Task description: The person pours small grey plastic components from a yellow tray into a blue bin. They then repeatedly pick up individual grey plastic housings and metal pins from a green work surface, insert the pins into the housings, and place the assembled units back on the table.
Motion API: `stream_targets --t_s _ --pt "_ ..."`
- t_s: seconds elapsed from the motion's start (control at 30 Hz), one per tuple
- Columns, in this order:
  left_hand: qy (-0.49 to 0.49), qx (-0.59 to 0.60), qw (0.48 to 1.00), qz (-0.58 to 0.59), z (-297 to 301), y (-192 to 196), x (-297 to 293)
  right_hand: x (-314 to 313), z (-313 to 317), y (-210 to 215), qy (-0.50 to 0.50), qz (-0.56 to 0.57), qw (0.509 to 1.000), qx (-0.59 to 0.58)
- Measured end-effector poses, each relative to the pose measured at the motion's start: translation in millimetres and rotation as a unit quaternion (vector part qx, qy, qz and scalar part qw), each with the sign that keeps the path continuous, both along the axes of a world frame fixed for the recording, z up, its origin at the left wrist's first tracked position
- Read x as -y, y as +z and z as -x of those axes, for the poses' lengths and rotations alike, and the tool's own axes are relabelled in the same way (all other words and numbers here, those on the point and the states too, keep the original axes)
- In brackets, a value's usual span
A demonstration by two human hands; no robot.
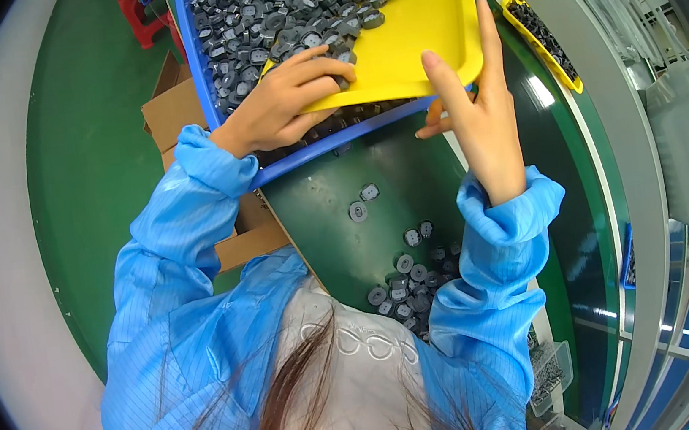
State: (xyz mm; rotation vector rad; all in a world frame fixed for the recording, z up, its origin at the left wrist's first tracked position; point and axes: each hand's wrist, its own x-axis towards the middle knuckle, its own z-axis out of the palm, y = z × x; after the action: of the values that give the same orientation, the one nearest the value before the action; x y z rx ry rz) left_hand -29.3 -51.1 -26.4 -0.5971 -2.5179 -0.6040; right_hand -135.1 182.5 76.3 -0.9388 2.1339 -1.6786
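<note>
Yellow tray [414, 41]: smooth plastic, softly glossy, with a rounded lip
Small parts [267, 22]: look like hard plastic, mostly matt on the sides, with paler, slightly shiny faces
Blue bin [336, 142]: smooth plastic, low sheen along the rim
Bench [321, 235]: smooth top with a dull gloss
Sleeves [162, 214]: thin woven cloth, finely lined, creased, with a silky sheen
Shirt [341, 411]: soft matt cloth, raised stitching near the neckline
Cardboard box [172, 94]: matt brown paperboard
Clear box [556, 371]: see-through plastic, shiny
Floor [98, 141]: smooth, faintly glossy
</note>
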Motion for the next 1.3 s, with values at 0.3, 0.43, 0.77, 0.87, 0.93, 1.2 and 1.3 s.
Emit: stream_targets --t_s 0.3,0.43,0.77,0.87,0.93,1.2,1.3 --pt "0.073 -0.059 0.967 -0.236 7 -16 16 23 -8 18 -0.039 -0.052 0.96 -0.274" --pt "0.103 -0.058 0.963 -0.241 9 -13 16 10 4 10 0.003 -0.053 0.953 -0.298" --pt "0.406 -0.013 0.876 -0.259 17 -48 38 -26 -20 -29 -0.058 -0.135 0.944 -0.297" --pt "0.346 0.028 0.889 -0.3 25 -61 55 -31 -32 -22 -0.041 -0.119 0.937 -0.325" --pt "0.342 0.031 0.911 -0.226 26 -57 48 -31 -38 -17 -0.011 -0.085 0.935 -0.344" --pt "0.265 0.046 0.926 -0.266 42 -63 64 -17 -50 12 0.011 -0.092 0.923 -0.374" --pt "0.258 0.055 0.903 -0.339 49 -66 68 -19 -48 14 -0.007 -0.122 0.905 -0.407"
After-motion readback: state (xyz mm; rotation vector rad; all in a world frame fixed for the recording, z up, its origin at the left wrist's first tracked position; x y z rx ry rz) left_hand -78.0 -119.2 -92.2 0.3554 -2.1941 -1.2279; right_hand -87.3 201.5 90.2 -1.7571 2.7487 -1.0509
